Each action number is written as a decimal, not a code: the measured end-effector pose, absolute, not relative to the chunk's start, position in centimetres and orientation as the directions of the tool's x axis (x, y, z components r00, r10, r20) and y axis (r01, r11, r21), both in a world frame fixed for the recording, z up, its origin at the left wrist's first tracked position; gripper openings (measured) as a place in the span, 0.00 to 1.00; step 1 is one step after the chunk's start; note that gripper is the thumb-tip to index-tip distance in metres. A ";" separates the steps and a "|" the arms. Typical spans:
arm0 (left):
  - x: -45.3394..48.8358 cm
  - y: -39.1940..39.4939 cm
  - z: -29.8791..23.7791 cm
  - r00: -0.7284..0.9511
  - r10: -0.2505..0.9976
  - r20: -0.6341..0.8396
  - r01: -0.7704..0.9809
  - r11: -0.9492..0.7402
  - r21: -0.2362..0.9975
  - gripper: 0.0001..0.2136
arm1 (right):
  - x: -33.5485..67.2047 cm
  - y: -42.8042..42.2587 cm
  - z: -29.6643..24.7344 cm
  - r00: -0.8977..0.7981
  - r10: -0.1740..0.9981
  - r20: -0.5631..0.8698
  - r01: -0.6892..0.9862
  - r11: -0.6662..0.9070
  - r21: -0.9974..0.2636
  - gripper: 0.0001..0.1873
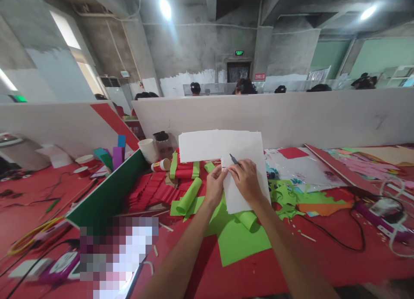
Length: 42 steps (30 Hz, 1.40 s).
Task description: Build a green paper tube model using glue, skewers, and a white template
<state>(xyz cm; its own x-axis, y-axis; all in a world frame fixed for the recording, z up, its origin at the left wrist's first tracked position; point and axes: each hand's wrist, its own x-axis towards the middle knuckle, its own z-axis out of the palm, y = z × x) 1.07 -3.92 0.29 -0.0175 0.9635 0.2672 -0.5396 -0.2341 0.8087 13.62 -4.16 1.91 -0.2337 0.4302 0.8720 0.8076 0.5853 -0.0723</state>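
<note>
Left hand (214,183) pinches white paper (223,152) edge; right hand (246,179) grips pen (234,160) on paper, above green sheet (241,241).

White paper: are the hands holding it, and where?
Left hand pinches the paper at its cut inner edge; right hand grips a dark tool, maybe a pen, by its lower end.

green paper (241,245) | red strips (147,191) | paper cup (148,150) — perhaps a jar (162,144) behind | black cable (339,244)

Sheet (213,146) abv rolls (189,195); cup (148,150) L; scraps (284,197) R.
</note>
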 end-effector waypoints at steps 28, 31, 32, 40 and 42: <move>0.3 -3.9 0.6 -0.081 0.961 0.263 -0.496 -0.268 0.826 0.18 | 15.5 -4.4 2.8 -0.060 0.644 0.762 -0.051 0.761 -0.647 0.26; 0.3 -3.9 0.5 -0.059 0.962 0.266 -0.496 -0.260 0.828 0.19 | 15.2 -4.4 2.6 0.043 0.693 0.720 0.053 0.718 -0.694 0.13; 0.3 -3.8 0.5 -0.052 0.962 0.268 -0.498 -0.258 0.828 0.19 | 15.2 -4.4 2.6 0.061 0.697 0.714 0.088 0.709 -0.700 0.13; 0.3 -3.6 -0.1 -0.043 0.957 0.288 -0.506 -0.270 0.820 0.18 | 15.1 -4.9 2.6 0.013 0.636 0.771 0.347 0.720 -0.600 0.09; 0.3 -3.6 -0.1 -0.044 0.958 0.283 -0.504 -0.266 0.822 0.18 | 15.1 -5.0 2.6 -0.027 0.618 0.785 0.403 0.726 -0.558 0.07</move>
<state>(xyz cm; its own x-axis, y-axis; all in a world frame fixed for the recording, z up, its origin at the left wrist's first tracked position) 0.31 -3.56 -0.12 -0.0437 0.9581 0.2830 -0.5041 -0.2657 0.8217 15.11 -5.02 2.57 -0.0270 0.6184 0.7854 0.4033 0.7256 -0.5575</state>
